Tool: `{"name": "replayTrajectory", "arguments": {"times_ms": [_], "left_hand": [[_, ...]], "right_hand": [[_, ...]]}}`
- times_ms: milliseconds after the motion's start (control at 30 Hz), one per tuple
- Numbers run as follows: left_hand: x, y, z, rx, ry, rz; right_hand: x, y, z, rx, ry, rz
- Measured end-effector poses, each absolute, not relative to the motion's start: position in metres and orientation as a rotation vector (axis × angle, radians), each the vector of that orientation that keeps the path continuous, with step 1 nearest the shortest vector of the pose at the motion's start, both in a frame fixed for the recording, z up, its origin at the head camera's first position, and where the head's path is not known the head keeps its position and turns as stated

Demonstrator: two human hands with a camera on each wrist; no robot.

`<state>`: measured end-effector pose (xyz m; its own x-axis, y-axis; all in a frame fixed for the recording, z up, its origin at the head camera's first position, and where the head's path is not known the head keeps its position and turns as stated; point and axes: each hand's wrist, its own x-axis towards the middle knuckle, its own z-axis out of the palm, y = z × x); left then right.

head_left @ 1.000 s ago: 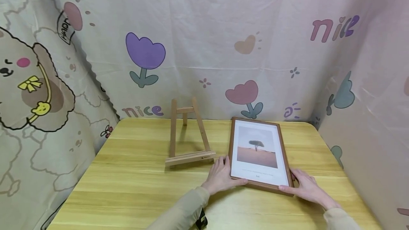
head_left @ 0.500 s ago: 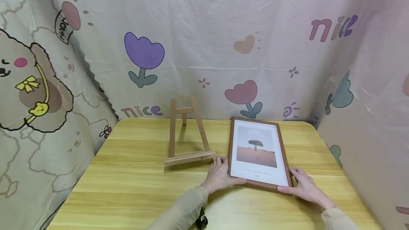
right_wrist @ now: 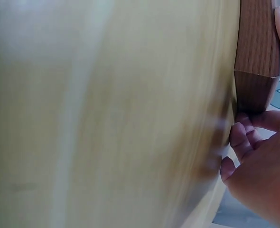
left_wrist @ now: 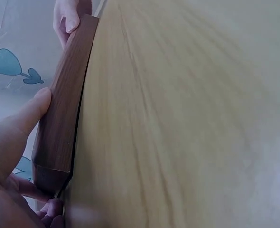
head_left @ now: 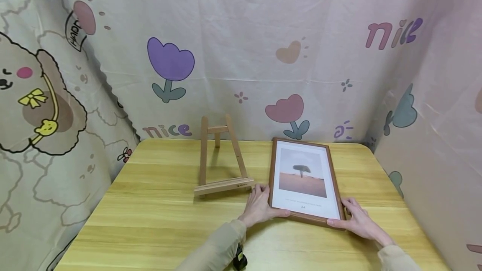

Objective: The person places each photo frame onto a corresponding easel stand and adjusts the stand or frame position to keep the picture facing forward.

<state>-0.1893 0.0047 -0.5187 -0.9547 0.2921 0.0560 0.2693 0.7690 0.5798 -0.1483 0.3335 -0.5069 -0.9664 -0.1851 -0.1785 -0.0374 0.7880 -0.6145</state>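
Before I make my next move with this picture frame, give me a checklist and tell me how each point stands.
1. Left hand at the frame's near left corner: ok.
2. Right hand at its near right corner: ok.
3. Frame face up: ok.
4. Easel standing upright, left of the frame: ok.
5. Left hand clear of the easel: cannot tell; they look very close.
6. Easel steady enough to bear weight: cannot tell from pictures.

"A4" on print (head_left: 302, 181), "nice" twice on backdrop (head_left: 233, 49)
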Motion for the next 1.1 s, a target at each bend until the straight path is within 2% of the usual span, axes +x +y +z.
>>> {"name": "replayTrajectory", "arguments": {"times_ms": [1100], "left_hand": [[-0.1827, 0.0102, -0.5118, 0.436, 2.858, 1.177]], "right_hand": [[-0.1446, 0.3275, -0.5096, -0.142, 2.752, -1.138]]}}
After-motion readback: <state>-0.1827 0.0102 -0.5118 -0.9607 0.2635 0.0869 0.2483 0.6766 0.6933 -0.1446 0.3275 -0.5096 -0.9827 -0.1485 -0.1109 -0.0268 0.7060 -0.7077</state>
